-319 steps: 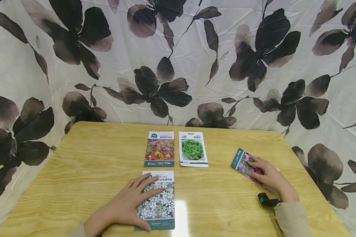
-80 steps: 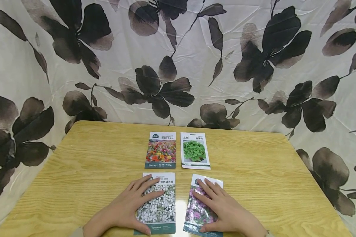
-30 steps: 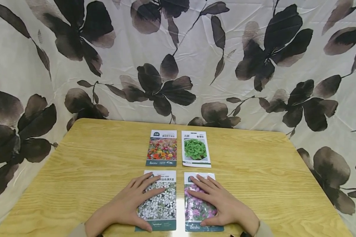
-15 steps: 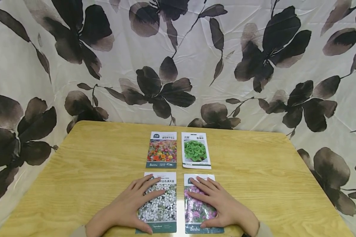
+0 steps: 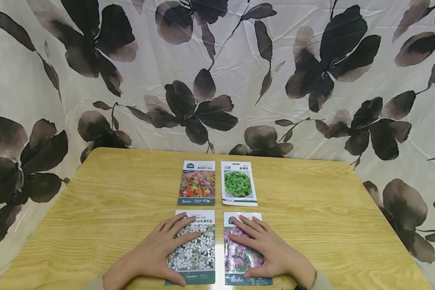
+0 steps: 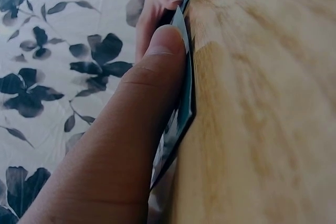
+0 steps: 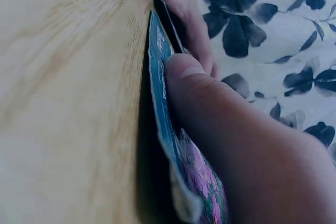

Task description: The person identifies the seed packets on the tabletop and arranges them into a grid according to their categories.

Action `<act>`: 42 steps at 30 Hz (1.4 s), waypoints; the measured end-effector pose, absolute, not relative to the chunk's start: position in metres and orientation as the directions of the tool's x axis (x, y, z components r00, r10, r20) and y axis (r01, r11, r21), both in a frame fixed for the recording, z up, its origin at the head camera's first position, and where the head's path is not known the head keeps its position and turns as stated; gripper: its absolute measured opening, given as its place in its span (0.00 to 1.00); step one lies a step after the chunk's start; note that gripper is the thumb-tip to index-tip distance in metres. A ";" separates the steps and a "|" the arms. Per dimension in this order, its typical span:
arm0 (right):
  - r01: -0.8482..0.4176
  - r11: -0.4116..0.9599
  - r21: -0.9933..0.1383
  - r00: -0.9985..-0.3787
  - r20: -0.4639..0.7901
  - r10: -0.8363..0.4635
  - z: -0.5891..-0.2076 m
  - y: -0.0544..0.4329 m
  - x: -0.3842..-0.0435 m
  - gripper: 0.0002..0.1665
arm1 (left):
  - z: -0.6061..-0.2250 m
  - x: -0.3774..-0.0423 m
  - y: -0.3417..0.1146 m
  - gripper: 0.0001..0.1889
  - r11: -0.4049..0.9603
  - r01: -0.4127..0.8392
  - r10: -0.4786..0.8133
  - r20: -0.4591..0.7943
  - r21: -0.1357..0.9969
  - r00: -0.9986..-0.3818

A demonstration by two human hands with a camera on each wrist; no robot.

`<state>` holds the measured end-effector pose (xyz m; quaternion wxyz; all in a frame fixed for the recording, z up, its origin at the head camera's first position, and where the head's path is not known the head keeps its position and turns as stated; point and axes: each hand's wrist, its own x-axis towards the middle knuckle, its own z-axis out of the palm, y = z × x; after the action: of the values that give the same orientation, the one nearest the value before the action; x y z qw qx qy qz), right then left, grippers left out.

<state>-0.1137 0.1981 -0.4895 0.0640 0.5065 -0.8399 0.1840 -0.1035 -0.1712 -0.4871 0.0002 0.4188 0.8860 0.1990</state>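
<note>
My left hand (image 5: 163, 245) rests with fingers spread on a seed packet with white flowers (image 5: 203, 253), at the front of the table. Beside it, a seed packet with pink flowers (image 5: 235, 253) lies flat under my right hand (image 5: 272, 247), whose fingers are also spread. The two packets lie side by side with a narrow gap between them. In the left wrist view the left thumb (image 6: 163, 51) lies on its packet's teal lower edge. The right thumb (image 7: 189, 74) presses on the teal strip of the pink-flower packet in the right wrist view. My palms hide part of both packets.
Behind these lie a packet with mixed colourful flowers (image 5: 197, 183) and a packet with a green leafy plant (image 5: 238, 184), forming a second row. The wooden table (image 5: 94, 209) ends at a floral cloth (image 5: 217, 80) at the back.
Over the earlier frames, my right hand brought the pink-flower packet from the far right to beside the white-flower packet and straightened it. In the last second both hands have stayed still.
</note>
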 end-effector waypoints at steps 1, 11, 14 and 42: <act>-0.875 0.418 -0.243 -0.477 0.293 -0.828 -0.489 0.198 -0.114 0.52 | -0.487 -0.104 -0.171 0.56 0.570 0.740 0.742 0.164 0.357 -0.650; -0.874 0.415 -0.253 -0.478 0.294 -0.828 -0.492 0.200 -0.112 0.51 | -0.490 -0.106 -0.169 0.56 0.561 0.747 0.749 0.167 0.357 -0.642; -0.878 0.412 -0.243 -0.471 0.293 -0.832 -0.492 0.199 -0.111 0.51 | -0.489 -0.103 -0.171 0.56 0.571 0.737 0.746 0.146 0.362 -0.650; -0.879 0.402 -0.258 -0.471 0.322 -0.821 -0.493 0.197 -0.113 0.49 | -0.492 -0.106 -0.173 0.53 0.538 0.776 0.757 0.216 0.328 -0.616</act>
<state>-0.1128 0.1968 -0.4926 0.0719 0.5095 -0.8341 0.1988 -0.1057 -0.1731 -0.4919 -0.0240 0.4374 0.8767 0.1989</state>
